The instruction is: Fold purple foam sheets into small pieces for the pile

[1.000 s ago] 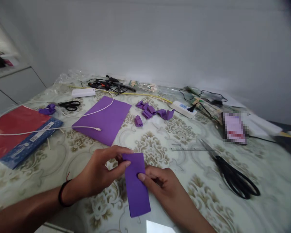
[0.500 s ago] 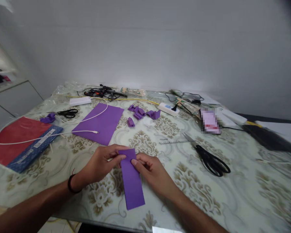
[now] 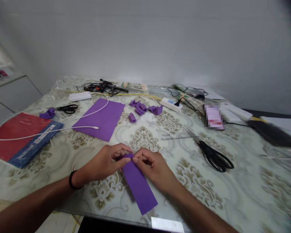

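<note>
A narrow purple paper strip [image 3: 139, 187] lies on the patterned table near its front edge, slanting toward me. Both hands pinch its far end. My left hand [image 3: 106, 161] grips the top left corner with thumb and fingers closed. My right hand [image 3: 152, 166] presses the top right corner, fingers curled. The strip's far end looks folded or rolled over between my fingertips. A larger purple sheet [image 3: 100, 118] lies behind, with a white cable [image 3: 63, 129] across it.
Large black scissors [image 3: 214, 155] and a clear ruler [image 3: 176, 137] lie to the right. Several folded purple pieces [image 3: 142, 110], a power strip [image 3: 171, 104] and small scissors [image 3: 68, 108] sit farther back. A red and blue paper pack [image 3: 19, 137] is at the left.
My hands have closed in on the strip's far end, which now looks turned over. The strip's near end has swung to the right. The view has shifted a little.
</note>
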Demonstrator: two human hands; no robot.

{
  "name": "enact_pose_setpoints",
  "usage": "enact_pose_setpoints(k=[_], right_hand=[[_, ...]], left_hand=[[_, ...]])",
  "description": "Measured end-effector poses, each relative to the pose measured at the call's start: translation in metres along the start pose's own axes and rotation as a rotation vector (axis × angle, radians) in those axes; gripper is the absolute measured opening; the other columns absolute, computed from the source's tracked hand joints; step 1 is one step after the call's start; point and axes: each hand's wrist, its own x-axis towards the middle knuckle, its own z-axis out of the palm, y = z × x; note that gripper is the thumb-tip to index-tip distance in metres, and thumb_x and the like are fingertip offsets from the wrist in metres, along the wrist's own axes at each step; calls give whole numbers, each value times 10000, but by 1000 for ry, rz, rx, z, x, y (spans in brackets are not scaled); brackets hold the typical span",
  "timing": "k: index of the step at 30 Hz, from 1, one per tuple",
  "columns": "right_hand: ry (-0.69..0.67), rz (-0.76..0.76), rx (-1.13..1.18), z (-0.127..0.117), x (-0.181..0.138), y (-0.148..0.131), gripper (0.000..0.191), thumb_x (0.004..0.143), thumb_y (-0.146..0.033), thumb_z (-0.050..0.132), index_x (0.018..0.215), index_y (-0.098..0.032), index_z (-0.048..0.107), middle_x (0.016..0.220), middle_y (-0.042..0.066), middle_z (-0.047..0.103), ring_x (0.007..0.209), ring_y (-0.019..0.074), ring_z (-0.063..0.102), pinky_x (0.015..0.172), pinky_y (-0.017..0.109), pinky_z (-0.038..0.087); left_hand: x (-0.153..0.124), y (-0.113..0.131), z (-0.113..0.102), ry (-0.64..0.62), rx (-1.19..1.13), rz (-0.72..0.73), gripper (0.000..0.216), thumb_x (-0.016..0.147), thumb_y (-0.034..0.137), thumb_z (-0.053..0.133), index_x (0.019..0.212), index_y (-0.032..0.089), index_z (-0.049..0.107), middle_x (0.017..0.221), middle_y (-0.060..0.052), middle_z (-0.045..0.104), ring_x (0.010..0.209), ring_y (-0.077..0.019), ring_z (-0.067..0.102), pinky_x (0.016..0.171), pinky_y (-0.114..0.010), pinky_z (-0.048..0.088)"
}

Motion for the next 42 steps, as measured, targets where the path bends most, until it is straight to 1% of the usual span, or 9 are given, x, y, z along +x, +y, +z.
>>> enact_pose_setpoints(k=[3,7,12,15,22,26,32,36,42], right_hand=[[-29,-26,-73,0,2,-1,250,966,-395,660,819,-192,662,648,-21,615,607,143,536,578,250,401],[-6,-53,-43,-1,4,-1,261,960,-415,667,820,-195,664,690,-14,636,629,145,557,610,255,437],[-72,-74,-113,-2,2,-6,289,939,-406,690,742,-204,631,660,-14,608,620,147,534,577,249,405],[-115,-99,-132,-3,0,-10,263,943,-357,674,733,-206,628,644,-20,600,608,143,530,577,250,396],[-118,-118,-190,-30,4,-15,253,945,-338,670,736,-199,648,647,-10,608,616,147,540,570,254,387],[-108,-82,-157,-51,10,-12,285,936,-396,710,739,-200,646,645,1,665,609,155,568,610,275,432],[-68,-23,-26,-60,15,-8,368,902,-520,761,768,-201,636,635,-1,682,569,147,579,604,283,467],[25,-64,17,-58,15,-4,365,945,-530,706,807,-199,637,663,-4,648,588,143,564,593,279,450],[61,-77,-22,-52,14,-2,292,968,-432,662,793,-202,622,690,-21,570,637,145,518,621,279,421]], left_hand=[[0,0,2,0,52,-30,156,967,281,663,904,173,756,724,12,743,656,-134,645,600,-210,454],[1,1,2,99,20,-25,200,975,294,643,855,159,728,714,11,715,638,-124,595,593,-211,425],[-2,2,0,-57,48,20,168,978,288,641,875,170,702,627,51,604,569,-106,497,547,-215,342],[-5,3,0,-63,139,84,180,994,255,611,862,178,707,647,41,634,570,-107,498,562,-221,349],[3,-1,-27,254,118,167,210,996,267,614,822,177,690,704,6,683,605,-126,574,571,-230,411],[9,-11,-39,355,30,98,215,995,336,658,848,179,666,658,20,652,569,-123,579,538,-225,423],[13,-12,-33,330,-176,-26,255,976,408,672,859,183,639,608,39,644,528,-146,653,527,-238,522],[15,-9,-31,344,-128,-24,245,925,394,731,813,186,664,597,49,615,515,-109,568,479,-199,428],[13,-9,-23,146,24,-77,138,858,347,808,866,210,802,859,-19,809,814,-206,733,743,-275,557]])
